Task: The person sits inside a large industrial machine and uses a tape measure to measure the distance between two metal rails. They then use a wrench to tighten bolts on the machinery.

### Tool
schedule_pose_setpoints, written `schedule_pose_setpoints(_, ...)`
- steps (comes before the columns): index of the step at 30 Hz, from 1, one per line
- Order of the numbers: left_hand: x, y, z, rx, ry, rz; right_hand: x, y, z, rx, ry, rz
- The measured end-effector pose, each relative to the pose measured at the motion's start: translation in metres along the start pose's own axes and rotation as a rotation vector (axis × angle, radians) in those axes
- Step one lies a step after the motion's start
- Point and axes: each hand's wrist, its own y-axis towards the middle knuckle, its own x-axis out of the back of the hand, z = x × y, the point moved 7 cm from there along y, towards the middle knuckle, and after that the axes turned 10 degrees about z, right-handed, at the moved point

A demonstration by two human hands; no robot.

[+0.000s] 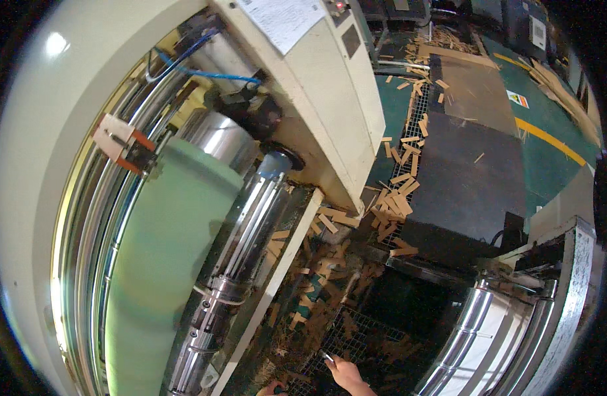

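The head-worn wide fisheye looks down from above, close to the long pale-green cylindrical roller [165, 224], farther from the yellow-striped green painted floor [547, 177].

Light is uneven: the roller [161, 257] at left is bright, while the pit [409, 300] sinks into shadow, the right hand [347, 375] well lit against it. Glare streaks the cylinder [458, 333] at near right and spots the cover [21, 218] at far left. Straight edges bend inside a black, grainy rim.
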Motion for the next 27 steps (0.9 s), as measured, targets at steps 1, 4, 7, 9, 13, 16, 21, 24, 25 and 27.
schedule_pose_setpoints(1,0.003,0.005,0.024,-0.034,-0.111,0.076,-0.012,0.006,-0.002,-0.102,-0.049,0.12)
schedule_pose_setpoints(4,0.011,0.03,0.082,-0.174,-0.438,0.327,-0.045,0.034,-0.027,0.145,-0.144,-0.092)
schedule_pose_setpoints(7,0.026,0.065,0.127,-0.208,-0.413,0.327,-0.075,0.041,-0.009,0.0,-0.309,0.043)
schedule_pose_setpoints(9,0.034,0.095,0.148,-0.195,-0.255,0.255,-0.109,0.069,-0.036,0.21,-0.299,-0.091)
schedule_pose_setpoints(13,0.036,0.094,0.232,-0.189,-0.192,0.116,-0.155,0.07,0.029,0.211,-0.342,0.01)
schedule_pose_setpoints(16,0.062,0.103,0.261,-0.105,-0.466,0.091,-0.212,0.096,0.035,0.493,-0.437,0.016)
schedule_pose_setpoints(21,0.12,0.111,0.285,-0.178,-0.338,-0.192,-0.324,0.15,0.028,0.501,-0.743,0.422)
schedule_pose_setpoints(24,0.152,0.15,0.306,-0.189,-0.224,-0.297,-0.371,0.189,0.009,0.495,-0.786,0.595)
schedule_pose_setpoints(25,0.163,0.165,0.306,-0.193,-0.173,-0.352,-0.379,0.211,-0.009,0.44,-0.785,0.644)
schedule_pose_setpoints(27,0.191,0.198,0.294,-0.221,-0.039,-0.495,-0.384,0.266,-0.051,0.696,-0.858,0.56)
